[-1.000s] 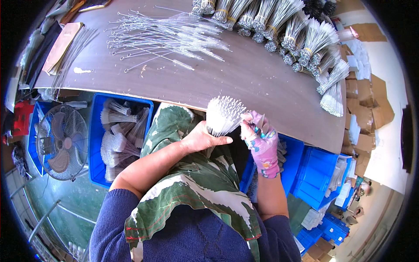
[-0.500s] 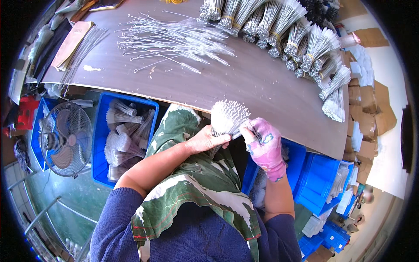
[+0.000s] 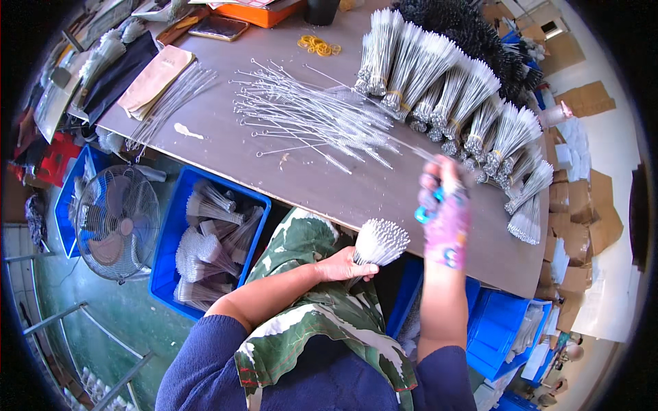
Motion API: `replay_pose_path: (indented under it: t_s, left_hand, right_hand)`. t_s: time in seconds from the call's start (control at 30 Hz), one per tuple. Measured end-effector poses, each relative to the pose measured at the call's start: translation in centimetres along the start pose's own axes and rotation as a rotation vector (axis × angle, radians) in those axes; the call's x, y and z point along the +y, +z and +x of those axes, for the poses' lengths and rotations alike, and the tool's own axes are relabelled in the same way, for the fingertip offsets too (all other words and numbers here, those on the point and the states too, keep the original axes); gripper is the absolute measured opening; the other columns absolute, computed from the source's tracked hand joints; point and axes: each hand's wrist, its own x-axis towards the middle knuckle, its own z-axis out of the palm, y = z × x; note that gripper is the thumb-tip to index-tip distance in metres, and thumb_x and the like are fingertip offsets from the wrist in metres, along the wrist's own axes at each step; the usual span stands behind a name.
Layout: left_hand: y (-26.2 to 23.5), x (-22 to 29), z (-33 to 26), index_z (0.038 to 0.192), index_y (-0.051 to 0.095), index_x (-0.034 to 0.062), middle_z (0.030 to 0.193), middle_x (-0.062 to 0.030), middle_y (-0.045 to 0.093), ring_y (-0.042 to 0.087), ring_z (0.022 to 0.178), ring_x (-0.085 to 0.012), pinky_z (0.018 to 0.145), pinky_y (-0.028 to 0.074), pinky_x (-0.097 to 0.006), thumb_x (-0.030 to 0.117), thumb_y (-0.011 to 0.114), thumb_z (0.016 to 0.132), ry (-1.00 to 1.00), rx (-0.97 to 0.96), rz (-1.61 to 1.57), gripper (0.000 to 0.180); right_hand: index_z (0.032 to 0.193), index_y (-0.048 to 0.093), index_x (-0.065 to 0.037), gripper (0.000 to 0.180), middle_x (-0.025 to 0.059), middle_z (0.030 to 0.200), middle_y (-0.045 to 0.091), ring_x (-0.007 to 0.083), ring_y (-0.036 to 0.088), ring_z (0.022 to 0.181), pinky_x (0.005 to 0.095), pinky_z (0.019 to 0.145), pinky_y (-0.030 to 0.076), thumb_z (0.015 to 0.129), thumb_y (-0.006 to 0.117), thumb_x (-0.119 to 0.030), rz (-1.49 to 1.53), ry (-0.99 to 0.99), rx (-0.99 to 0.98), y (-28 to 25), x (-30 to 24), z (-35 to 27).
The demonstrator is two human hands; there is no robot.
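Observation:
My left hand (image 3: 348, 266) is closed around the stems of a bundle of thin wire brushes (image 3: 381, 241), held upright over my lap just off the table edge. Their white bristle heads fan out at the top. My right hand (image 3: 445, 212), in a pink patterned glove with bare fingertips, is raised over the table, blurred by motion. From its pinched fingers a thin wire brush (image 3: 415, 148) points toward a loose pile of similar brushes (image 3: 308, 113), whose wires end in small loops. A turquoise patch shows by the curled fingers; whether it belongs to the glove is unclear.
Banded brush bundles (image 3: 473, 82) line the table's (image 3: 233, 175) far right side, with black brushes (image 3: 445, 17) behind. Yellow rubber bands (image 3: 319, 46), a phone (image 3: 218, 28) and a worn pad (image 3: 156, 81) lie farther back. Left below stand a filled blue crate (image 3: 164, 255) and a fan (image 3: 118, 222).
My right hand has moved up and away from the bundle, out over the table, with a thin brush at its fingers. My left hand still holds the bundle. The view has shifted.

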Motion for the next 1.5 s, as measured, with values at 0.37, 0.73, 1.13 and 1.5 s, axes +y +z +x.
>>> replay_pose_path:
  t_s: [0.37,0.73,1.13,1.5]
  left_hand:
    - [-0.4,0.5,0.1,0.100,0.056,0.0023,0.085,-0.0036,0.060,0.058,0.078,-0.0115,0.075,0.049,-0.028,0.037,0.069,0.080,0.021,-0.014,0.007,0.042]
    - [-2.2,8.9,-5.4,0.103,0.061,0.0035,0.089,-0.0153,0.065,0.065,0.079,-0.0258,0.069,0.051,-0.034,0.031,0.068,0.078,0.029,0.154,1.053,0.037]
    - [-9.9,17.7,-0.2,0.093,0.066,0.0139,0.093,0.0010,0.061,0.053,0.091,-0.0203,0.077,0.045,-0.034,0.009,0.063,0.075,0.718,1.001,1.816,0.019]
    - [-9.5,19.2,-0.6,0.087,0.068,0.0183,0.087,0.0069,0.062,0.053,0.091,-0.0157,0.078,0.039,-0.034,0.013,0.069,0.069,0.877,1.025,1.885,0.018]
  right_hand:
    - [0.101,0.062,-0.007,0.022,0.0058,0.070,0.061,0.0076,0.050,0.047,0.0179,0.037,0.030,0.087,0.060,-0.024,-0.321,0.213,-0.129,-3.6,2.6,0.1]
    - [0.101,0.060,-0.004,0.019,0.0053,0.071,0.060,0.0080,0.050,0.047,0.0188,0.039,0.034,0.089,0.057,-0.018,-0.295,0.248,-0.015,-11.4,7.1,-5.8]
    - [0.096,0.059,-0.003,0.011,0.0039,0.078,0.061,0.0112,0.058,0.062,0.0220,0.046,0.042,0.087,0.059,-0.009,-0.234,0.260,-0.020,-11.8,9.7,-6.5]
    - [0.096,0.059,-0.003,0.011,0.0045,0.076,0.062,0.0113,0.059,0.062,0.0208,0.047,0.042,0.087,0.059,-0.009,-0.280,0.194,-0.060,-12.3,10.1,-6.4]
